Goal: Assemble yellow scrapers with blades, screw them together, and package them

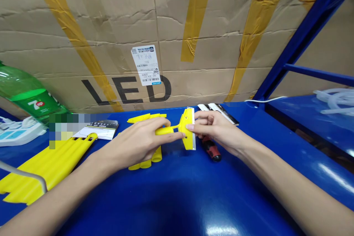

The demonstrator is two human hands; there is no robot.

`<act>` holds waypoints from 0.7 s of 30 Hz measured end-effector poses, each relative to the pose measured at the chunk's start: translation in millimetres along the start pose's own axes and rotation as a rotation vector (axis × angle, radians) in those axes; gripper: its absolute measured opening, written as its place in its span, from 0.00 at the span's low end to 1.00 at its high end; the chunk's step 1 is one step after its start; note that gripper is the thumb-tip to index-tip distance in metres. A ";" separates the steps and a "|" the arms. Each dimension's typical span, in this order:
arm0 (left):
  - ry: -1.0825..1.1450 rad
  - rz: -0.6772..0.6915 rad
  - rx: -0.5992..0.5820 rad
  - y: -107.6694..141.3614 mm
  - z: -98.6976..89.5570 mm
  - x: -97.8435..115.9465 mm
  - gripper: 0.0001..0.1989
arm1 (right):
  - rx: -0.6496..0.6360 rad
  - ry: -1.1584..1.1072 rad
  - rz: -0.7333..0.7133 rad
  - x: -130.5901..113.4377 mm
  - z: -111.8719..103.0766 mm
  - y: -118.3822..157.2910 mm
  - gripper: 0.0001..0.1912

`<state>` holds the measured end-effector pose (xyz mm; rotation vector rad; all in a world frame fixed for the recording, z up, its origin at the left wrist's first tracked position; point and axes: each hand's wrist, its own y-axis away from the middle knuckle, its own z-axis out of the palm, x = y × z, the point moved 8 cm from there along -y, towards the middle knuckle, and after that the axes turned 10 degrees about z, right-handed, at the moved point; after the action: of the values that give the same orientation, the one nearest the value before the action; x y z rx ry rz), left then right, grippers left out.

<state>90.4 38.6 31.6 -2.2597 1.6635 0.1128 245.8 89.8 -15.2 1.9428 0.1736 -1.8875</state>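
A yellow scraper (188,122) with a pale strip along its right edge is held up between my two hands. My left hand (141,138) is closed round its handle, the index finger stretched along the head. At the head's right edge, my right hand (214,127) pinches the strip side between thumb and fingers. Several yellow handles (156,155) lie partly hidden under my left hand, with yellow head pieces (138,118) behind it. A red and black tool (212,150) rests below my right hand. Black and white packets (222,112) lie behind that hand.
More yellow handles (52,162) lie on the blue table (177,199) at the left, beside a packaging card (106,129). A green bottle (33,99) and a white power strip (23,132) stand behind. A large taped carton (171,18) backs the table; a blue frame (301,37) rises at right.
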 end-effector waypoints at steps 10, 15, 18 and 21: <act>-0.155 0.058 0.009 -0.4 -1.1 7.2 0.32 | 0.076 0.057 -0.013 -2.1 -2.9 -0.9 0.23; -0.136 0.094 0.023 -1.9 0.0 9.2 0.30 | 0.076 0.056 -0.024 -3.5 -2.4 -0.1 0.23; -0.123 0.101 0.057 -0.9 -0.3 8.5 0.33 | 0.075 0.073 -0.028 -4.5 -2.4 0.2 0.23; -0.097 0.093 0.052 0.9 2.2 6.9 0.34 | 0.065 0.080 -0.044 -6.6 -1.8 0.5 0.22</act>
<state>92.0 32.7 27.5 -2.1052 1.7008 0.1951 247.2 91.3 -8.6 2.0751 0.1829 -1.8662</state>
